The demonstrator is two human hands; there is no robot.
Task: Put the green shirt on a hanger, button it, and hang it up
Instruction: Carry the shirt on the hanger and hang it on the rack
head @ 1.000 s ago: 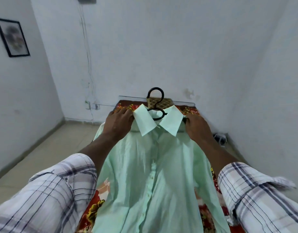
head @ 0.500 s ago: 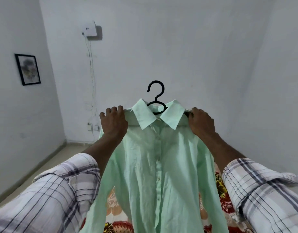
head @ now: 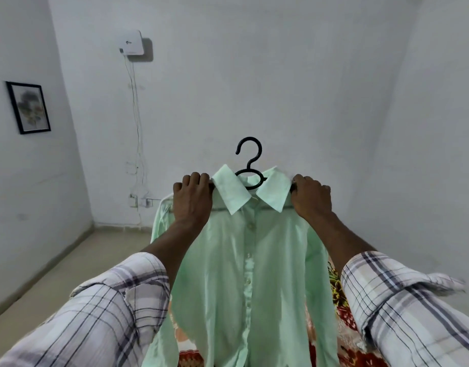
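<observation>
Item: green shirt (head: 244, 260), pale mint, on a black hanger (head: 248, 166), held up in the air between the two grips, front toward the camera.
Collar (head: 234, 192): spread open, lying between the grips.
Placket: front edges meet; small buttons (head: 250, 225) run down the middle, below grip level.
Hanger hook: upright, above and midway between the grips; the arms are mostly hidden under cloth.
Left grip (head: 192, 200): fingers curled over the shirt's shoulder, clasping it.
Right grip (head: 311, 198): fingers curled over the other shoulder, clasping it; a dark bit of hanger shows at its inner edge.
Shirt sleeves: hang loose outside and below each grip.
Plaid cuffs (head: 400, 300): rolled back on both forearms.
Floral cloth (head: 344, 313): red and yellow, below the right grip, behind the shirt.
White box (head: 131, 46): on the wall, up and left of the left grip, thin cables (head: 137, 128) dropping from it.
Framed picture (head: 28, 107): side wall, far left of the left grip.
</observation>
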